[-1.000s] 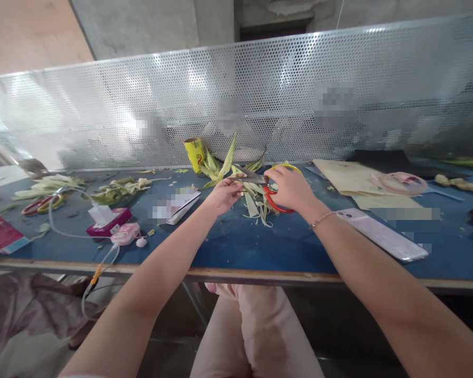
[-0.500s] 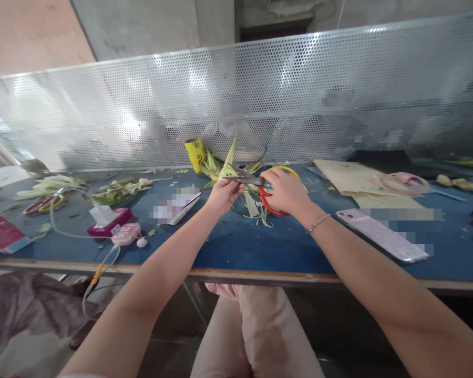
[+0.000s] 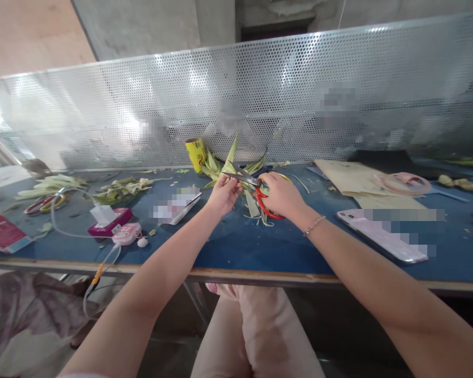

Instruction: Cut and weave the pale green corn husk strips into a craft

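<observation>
My right hand [image 3: 281,194] grips scissors [image 3: 247,180] with a red and a yellow handle loop, the blades parted and pointing left. Their tips reach over the fingers of my left hand [image 3: 225,195]. That hand is closed in a pinch on a pale green corn husk [image 3: 230,152], whose pointed end stands up above the fingers. The blades partly cover where the fingers meet the husk. Below and between the hands, cut husk strips [image 3: 253,206] lie on the blue table [image 3: 236,249]. More husk leaves lie behind the left hand.
A yellow tube [image 3: 196,153] and a round bowl-like thing stand behind. Left lie a phone [image 3: 177,206], a purple power block [image 3: 110,223] with cables, another pair of scissors [image 3: 45,205] and husk piles. Right are a pink phone [image 3: 382,236] and brown paper [image 3: 339,178]. A perforated metal screen [image 3: 260,94] rises behind.
My right hand and the scissors have shifted slightly left and down, with the blades still parted. The left hand has stayed nearly in place with the husk.
</observation>
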The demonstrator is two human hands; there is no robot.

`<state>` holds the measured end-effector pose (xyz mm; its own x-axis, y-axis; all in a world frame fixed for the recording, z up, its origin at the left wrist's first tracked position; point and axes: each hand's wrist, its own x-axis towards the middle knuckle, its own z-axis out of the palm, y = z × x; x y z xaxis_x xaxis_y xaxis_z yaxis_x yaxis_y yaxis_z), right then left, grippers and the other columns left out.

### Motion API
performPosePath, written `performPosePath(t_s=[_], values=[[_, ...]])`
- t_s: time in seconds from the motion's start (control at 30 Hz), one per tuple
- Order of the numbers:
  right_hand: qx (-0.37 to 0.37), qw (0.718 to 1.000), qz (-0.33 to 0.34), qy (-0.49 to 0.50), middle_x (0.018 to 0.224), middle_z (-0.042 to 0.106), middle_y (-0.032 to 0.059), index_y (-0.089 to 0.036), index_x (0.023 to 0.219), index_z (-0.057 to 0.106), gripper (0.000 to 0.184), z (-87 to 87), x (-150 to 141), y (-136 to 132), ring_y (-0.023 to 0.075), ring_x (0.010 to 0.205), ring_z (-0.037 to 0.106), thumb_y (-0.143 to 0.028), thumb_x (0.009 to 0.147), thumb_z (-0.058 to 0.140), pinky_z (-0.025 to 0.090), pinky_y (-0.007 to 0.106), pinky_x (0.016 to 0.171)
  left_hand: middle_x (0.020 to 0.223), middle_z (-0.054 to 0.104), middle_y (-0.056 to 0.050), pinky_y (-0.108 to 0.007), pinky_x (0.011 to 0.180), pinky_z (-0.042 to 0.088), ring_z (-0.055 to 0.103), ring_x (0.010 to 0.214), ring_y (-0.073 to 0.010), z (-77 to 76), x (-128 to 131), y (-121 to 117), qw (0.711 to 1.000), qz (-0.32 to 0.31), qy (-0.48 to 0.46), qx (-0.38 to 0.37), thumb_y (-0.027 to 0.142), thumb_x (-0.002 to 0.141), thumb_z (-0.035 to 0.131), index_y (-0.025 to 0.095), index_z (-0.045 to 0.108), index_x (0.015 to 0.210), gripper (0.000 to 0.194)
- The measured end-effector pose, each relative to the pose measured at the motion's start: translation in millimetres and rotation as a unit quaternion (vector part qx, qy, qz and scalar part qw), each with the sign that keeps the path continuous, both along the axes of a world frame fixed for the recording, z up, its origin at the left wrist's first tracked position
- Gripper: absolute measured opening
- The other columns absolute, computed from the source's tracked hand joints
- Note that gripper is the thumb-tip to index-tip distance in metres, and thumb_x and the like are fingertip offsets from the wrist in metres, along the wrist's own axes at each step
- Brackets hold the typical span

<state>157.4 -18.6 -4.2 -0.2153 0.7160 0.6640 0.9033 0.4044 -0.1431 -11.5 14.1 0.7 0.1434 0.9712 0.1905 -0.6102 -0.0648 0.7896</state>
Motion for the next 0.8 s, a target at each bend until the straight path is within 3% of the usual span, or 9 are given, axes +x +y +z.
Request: performPosePath(t_s=[0.27,0.5,0.8], values=[[0.028,0.999,0.008,0.013,0.104,0.064,0.011,-0.019,0.105,0.06,0.029,-1.6,-0.2,1.8,0.0242,0.082,0.06,-0.034,0.08,0.058,0.042,0.033,0.066,0.055,0.054,0.007,-0.016,0.056,0.046,0.054,0.05,-0.0033,2.3,-1.9,-3.9,1.0,-0.021,0.011,-0.019,0.013,0.077,0.069,0.017,0.048,0.069,0.022],[0.07,0.997,0.017,0.016,0.107,0.063,0.0124,-0.018,0.109,0.06,0.034,2.9,9.1,4.0,0.0269,0.091,0.059,-0.037,0.081,0.057,0.043,0.035,0.073,0.06,0.056,0.006,-0.016,0.053,0.044,0.049,0.047,-0.002,4.6,-6.6,-6.3,0.995,-0.098,0.017,-0.012,0.015,0.076,0.07,0.016,0.055,0.074,0.016],[0.065,0.997,0.033,-0.026,0.107,0.062,0.013,-0.017,0.116,0.06,0.04,0.5,12.0,6.1,0.0266,0.087,0.058,-0.036,0.081,0.056,0.042,0.036,0.072,0.058,0.055,0.006,-0.017,0.052,0.045,0.049,0.047,-0.0028,3.2,-7.4,-7.4,0.992,-0.124,0.002,-0.008,0.012,0.073,0.071,0.016,0.055,0.074,0.016]])
